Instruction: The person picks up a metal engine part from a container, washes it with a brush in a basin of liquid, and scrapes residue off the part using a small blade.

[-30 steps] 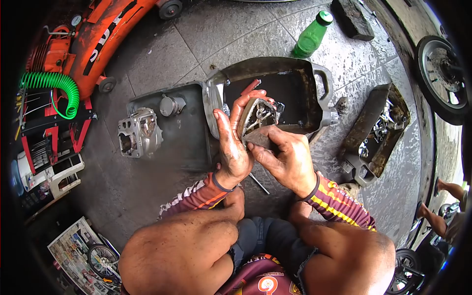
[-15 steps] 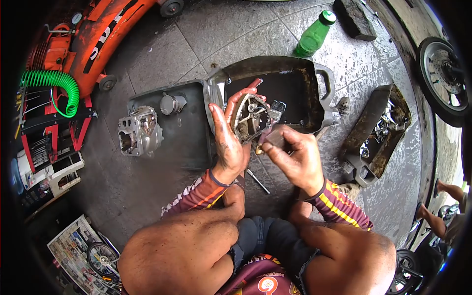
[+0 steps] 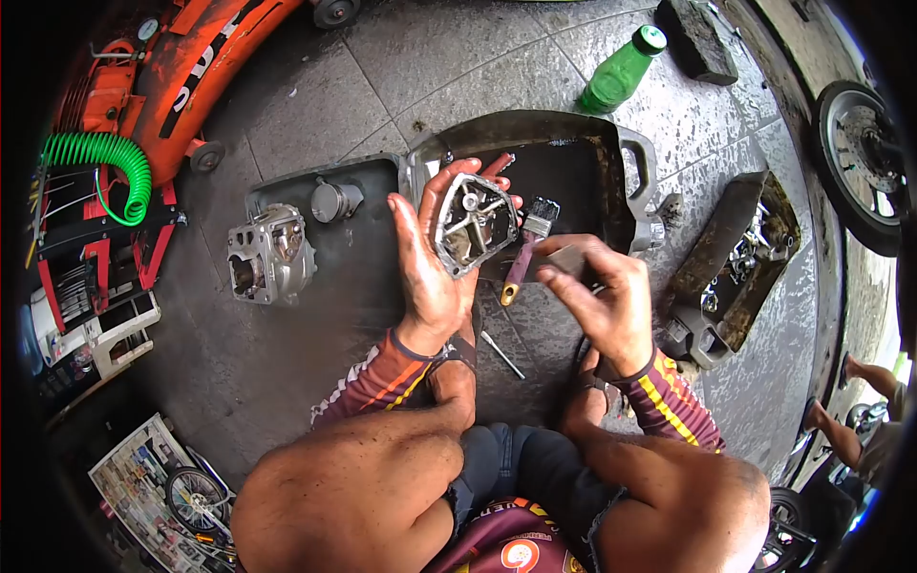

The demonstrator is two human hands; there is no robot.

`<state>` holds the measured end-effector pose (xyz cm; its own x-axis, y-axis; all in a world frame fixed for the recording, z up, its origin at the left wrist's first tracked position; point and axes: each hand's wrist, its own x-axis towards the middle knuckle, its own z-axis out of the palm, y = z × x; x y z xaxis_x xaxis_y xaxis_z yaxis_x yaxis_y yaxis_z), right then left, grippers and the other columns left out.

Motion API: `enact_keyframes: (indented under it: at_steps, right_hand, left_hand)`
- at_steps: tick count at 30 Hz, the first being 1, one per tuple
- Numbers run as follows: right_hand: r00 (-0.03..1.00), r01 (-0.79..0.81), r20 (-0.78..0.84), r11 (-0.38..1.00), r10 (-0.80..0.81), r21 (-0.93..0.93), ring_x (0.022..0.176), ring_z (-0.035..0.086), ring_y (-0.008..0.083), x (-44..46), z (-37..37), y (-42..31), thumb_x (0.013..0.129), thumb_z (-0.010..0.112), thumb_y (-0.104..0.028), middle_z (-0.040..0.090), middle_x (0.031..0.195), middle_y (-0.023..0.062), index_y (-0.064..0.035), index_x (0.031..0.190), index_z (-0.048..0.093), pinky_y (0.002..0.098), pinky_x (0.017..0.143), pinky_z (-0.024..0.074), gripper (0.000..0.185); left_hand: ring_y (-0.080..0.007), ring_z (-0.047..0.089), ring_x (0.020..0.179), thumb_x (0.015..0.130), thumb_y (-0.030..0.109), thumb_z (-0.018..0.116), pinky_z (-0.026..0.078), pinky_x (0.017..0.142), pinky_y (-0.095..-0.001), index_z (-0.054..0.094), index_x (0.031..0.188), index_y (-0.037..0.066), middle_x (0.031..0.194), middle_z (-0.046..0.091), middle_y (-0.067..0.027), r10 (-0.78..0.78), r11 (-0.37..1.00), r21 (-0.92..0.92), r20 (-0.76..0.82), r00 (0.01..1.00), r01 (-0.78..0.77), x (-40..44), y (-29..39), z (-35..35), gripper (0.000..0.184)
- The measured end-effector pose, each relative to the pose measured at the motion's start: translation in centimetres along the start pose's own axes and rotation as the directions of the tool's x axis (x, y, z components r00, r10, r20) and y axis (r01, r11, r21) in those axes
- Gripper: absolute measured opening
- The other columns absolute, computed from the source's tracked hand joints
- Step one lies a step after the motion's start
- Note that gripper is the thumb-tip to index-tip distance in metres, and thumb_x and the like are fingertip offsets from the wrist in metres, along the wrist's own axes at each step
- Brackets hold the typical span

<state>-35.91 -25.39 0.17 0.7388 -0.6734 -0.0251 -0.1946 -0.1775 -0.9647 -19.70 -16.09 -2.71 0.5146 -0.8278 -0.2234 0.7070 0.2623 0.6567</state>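
Observation:
My left hand (image 3: 432,277) holds a metal engine cover (image 3: 474,225), its ribbed hollow side facing up. To its right, my right hand (image 3: 611,301) pinches a small flat grey piece (image 3: 570,265) between thumb and fingers, apart from the cover. Between the hands a paintbrush (image 3: 527,256) with a purple and yellow handle leans on the near edge of the dark pan (image 3: 638,181), bristles inside it. Something with a red handle (image 3: 501,163) lies in the pan behind my left fingers. Left of the pan, a piston (image 3: 336,201) lies in a grey tray (image 3: 368,174).
An engine cylinder (image 3: 271,256) sits at the tray's left. A green bottle (image 3: 623,72) stands beyond the pan. At the right is a bin of metal parts (image 3: 688,272). A metal tool (image 3: 502,354) lies between my feet. An orange compressor (image 3: 196,86) stands upper left.
The grey piece, first against the cover's edge, has moved right with my right hand. My left hand has shifted slightly left and turned the cover face up, leaving the brush in plain view.

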Motion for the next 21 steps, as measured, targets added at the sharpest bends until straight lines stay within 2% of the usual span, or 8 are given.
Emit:
enact_keyframes:
  at_steps: [1,5,6,14,15,17,19,21]
  right_hand:
    - [0.994,0.105,0.027,0.993,-0.107,0.055,0.079,0.074,0.0259,0.3,0.6,-0.4,0.085,0.074,-0.009,0.073,0.093,0.0137,-0.0016,0.104,0.069,0.0334,0.068,0.0555,0.021]
    - [0.995,-0.002,0.097,0.997,-0.005,0.075,0.07,0.073,0.0282,0.5,2.7,-0.7,0.085,0.076,-0.019,0.071,0.084,0.0199,0.0,0.11,0.068,0.0349,0.064,0.0548,0.032]
    - [0.997,-0.027,0.077,0.995,0.02,0.091,0.066,0.071,0.0309,0.3,3.0,-0.8,0.085,0.076,-0.02,0.068,0.076,0.0209,0.0005,0.108,0.068,0.0355,0.06,0.0535,0.032]
    - [0.99,-0.099,0.112,0.989,0.086,0.113,0.069,0.07,0.0349,-0.3,1.9,-0.3,0.085,0.074,-0.017,0.065,0.073,0.0232,0.0011,0.096,0.069,0.0378,0.06,0.0515,0.022]
    - [0.99,-0.111,0.108,0.977,0.093,0.181,0.068,0.071,0.03,-0.4,1.8,-0.1,0.085,0.073,-0.016,0.066,0.073,0.0212,0.0012,0.096,0.068,0.0372,0.061,0.0515,0.021]
    - [0.988,-0.123,0.121,0.956,0.093,0.268,0.069,0.071,0.0213,-0.7,1.4,0.3,0.085,0.072,-0.016,0.067,0.074,0.0182,0.001,0.098,0.068,0.0349,0.063,0.0518,0.021]
    - [0.97,-0.211,0.169,0.951,0.175,0.226,0.072,0.068,0.0137,-0.9,0.2,0.3,0.085,0.07,-0.014,0.069,0.077,0.014,0.001,0.099,0.068,0.0318,0.067,0.0527,0.021]
    - [0.981,-0.165,0.133,0.969,0.141,0.185,0.074,0.067,0.0112,-0.6,-1.5,0.0,0.085,0.066,-0.01,0.072,0.082,0.0069,0.0001,0.098,0.069,0.0288,0.07,0.0542,0.017]
  left_hand:
    - [-0.0296,0.064,0.109,0.098,0.071,0.019,0.051,0.098,-0.0426,0.049,0.134,0.003,0.13,0.059,-0.0209,0.049,0.991,0.125,-0.014,0.999,-0.047,-0.2,-0.3,0.3,0.082]
    - [-0.0224,0.057,0.116,0.099,0.069,0.013,0.043,0.104,-0.0381,0.048,0.132,0.003,0.138,0.051,-0.0165,0.146,0.913,0.377,0.062,0.987,-0.158,-0.9,-1.9,0.6,0.082]
    - [-0.0275,0.059,0.113,0.098,0.071,0.019,0.045,0.104,-0.0417,0.046,0.134,0.0,0.123,0.057,-0.0173,0.202,0.875,0.441,0.042,0.978,-0.2,-1.1,-2.4,0.6,0.083]
    - [-0.0262,0.056,0.118,0.094,0.076,0.021,0.042,0.106,-0.0413,0.047,0.136,0.001,0.128,0.055,-0.0173,0.151,0.791,0.575,0.149,0.977,-0.21,-1.9,-3.4,-0.6,0.089]
    - [-0.0246,0.052,0.122,0.095,0.075,0.015,0.039,0.107,-0.0406,0.05,0.131,-0.002,0.131,0.052,-0.0147,0.137,0.768,0.606,0.163,0.977,-0.208,-1.9,-3.5,-0.8,0.092]
    - [-0.0243,0.053,0.121,0.096,0.075,0.016,0.04,0.106,-0.0399,0.052,0.129,-0.002,0.129,0.053,-0.0144,0.137,0.754,0.623,0.162,0.977,-0.209,-1.7,-3.5,-1.0,0.092]
    - [-0.0234,0.055,0.118,0.097,0.073,0.016,0.041,0.104,-0.0385,0.053,0.128,-0.002,0.127,0.055,-0.0144,0.138,0.744,0.638,0.143,0.98,-0.198,-1.5,-3.2,-1.2,0.09]
    - [-0.0216,0.057,0.115,0.099,0.07,0.015,0.042,0.104,-0.0369,0.054,0.128,-0.001,0.125,0.057,-0.0141,0.093,0.756,0.636,0.13,0.987,-0.155,-0.9,-2.5,-1.6,0.086]
